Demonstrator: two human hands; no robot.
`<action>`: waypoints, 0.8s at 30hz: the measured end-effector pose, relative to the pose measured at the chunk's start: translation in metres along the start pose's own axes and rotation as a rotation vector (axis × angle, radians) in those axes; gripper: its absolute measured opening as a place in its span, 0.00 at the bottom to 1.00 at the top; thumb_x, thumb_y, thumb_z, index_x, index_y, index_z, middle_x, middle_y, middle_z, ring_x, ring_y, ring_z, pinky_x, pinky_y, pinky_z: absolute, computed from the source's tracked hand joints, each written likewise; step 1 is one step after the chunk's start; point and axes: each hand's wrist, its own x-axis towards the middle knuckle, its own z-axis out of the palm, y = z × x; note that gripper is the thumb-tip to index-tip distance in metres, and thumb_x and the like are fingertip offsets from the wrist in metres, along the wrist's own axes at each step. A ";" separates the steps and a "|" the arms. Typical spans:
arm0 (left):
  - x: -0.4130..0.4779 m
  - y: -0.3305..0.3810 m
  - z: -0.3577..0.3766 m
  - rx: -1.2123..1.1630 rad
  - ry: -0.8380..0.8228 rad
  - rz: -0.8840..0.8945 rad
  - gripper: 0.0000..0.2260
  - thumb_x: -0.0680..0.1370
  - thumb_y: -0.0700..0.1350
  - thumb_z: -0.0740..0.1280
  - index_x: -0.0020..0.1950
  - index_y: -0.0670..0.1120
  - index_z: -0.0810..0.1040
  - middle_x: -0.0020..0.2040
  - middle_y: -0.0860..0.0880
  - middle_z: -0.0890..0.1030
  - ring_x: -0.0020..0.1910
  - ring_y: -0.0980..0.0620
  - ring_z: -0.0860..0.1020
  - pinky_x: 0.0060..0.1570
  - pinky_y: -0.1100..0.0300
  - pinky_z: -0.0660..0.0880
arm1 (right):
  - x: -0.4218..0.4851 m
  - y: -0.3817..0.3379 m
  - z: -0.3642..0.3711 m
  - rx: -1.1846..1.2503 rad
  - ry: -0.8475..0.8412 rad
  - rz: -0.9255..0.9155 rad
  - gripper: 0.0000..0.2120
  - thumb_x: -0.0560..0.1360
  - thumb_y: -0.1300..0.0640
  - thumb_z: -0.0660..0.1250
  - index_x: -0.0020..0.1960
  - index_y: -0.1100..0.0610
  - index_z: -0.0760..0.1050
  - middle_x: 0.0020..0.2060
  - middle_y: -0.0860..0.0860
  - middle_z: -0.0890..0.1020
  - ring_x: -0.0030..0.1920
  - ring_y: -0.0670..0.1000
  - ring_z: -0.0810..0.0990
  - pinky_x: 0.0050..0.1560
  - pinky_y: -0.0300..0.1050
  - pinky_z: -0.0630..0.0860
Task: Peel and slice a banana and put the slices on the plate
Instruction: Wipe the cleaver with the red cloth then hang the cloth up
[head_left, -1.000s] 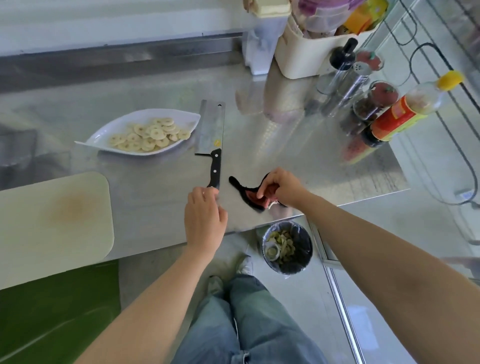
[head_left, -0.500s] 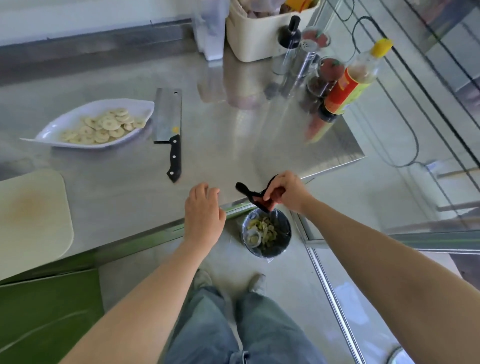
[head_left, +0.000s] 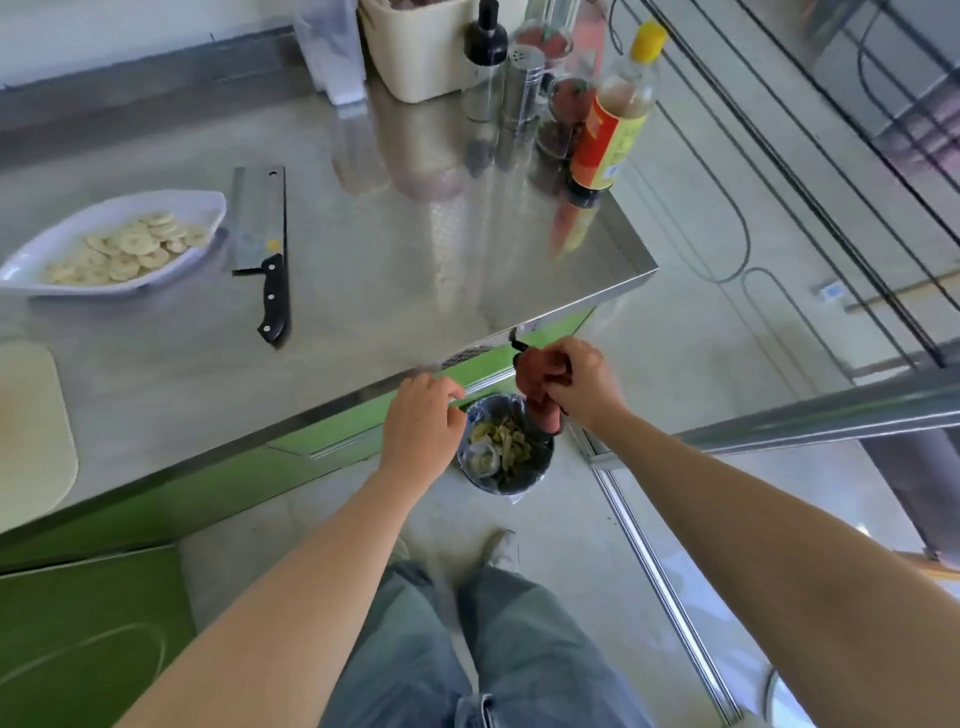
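While the right hand (head_left: 584, 384) grips the dark reddish peel (head_left: 537, 379) just past the counter's (head_left: 363, 291) near edge, above the floor bin (head_left: 540, 470), the main risk is a missed drop; the peel hangs over the bin's far rim, not its middle, so an early release could put it on the floor; left hand (head_left: 421, 421) relaxed, empty, at the near edge; bin holds greenish scraps; white plate (head_left: 208, 202) toward the left edge holds the banana slices (head_left: 130, 244), cleaver (head_left: 262, 234) just beside it
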 end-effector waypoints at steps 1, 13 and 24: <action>0.000 0.003 0.002 -0.011 -0.019 -0.006 0.08 0.77 0.39 0.63 0.53 0.45 0.79 0.49 0.48 0.79 0.51 0.49 0.75 0.51 0.56 0.72 | -0.004 -0.001 -0.003 -0.008 0.006 0.011 0.15 0.65 0.61 0.71 0.51 0.55 0.73 0.46 0.52 0.77 0.48 0.55 0.76 0.44 0.46 0.74; -0.004 0.041 0.015 -0.173 -0.204 -0.148 0.12 0.78 0.41 0.60 0.60 0.45 0.77 0.52 0.48 0.82 0.50 0.49 0.78 0.47 0.57 0.73 | -0.023 0.006 -0.022 0.218 0.003 0.066 0.10 0.71 0.53 0.67 0.50 0.55 0.80 0.43 0.53 0.83 0.46 0.54 0.80 0.44 0.41 0.73; 0.000 0.060 0.017 -0.282 -0.317 -0.163 0.27 0.75 0.53 0.70 0.71 0.46 0.69 0.66 0.48 0.75 0.64 0.48 0.74 0.56 0.58 0.69 | -0.022 -0.002 -0.037 0.531 -0.022 0.157 0.09 0.76 0.49 0.66 0.43 0.54 0.77 0.38 0.53 0.79 0.42 0.55 0.78 0.44 0.50 0.77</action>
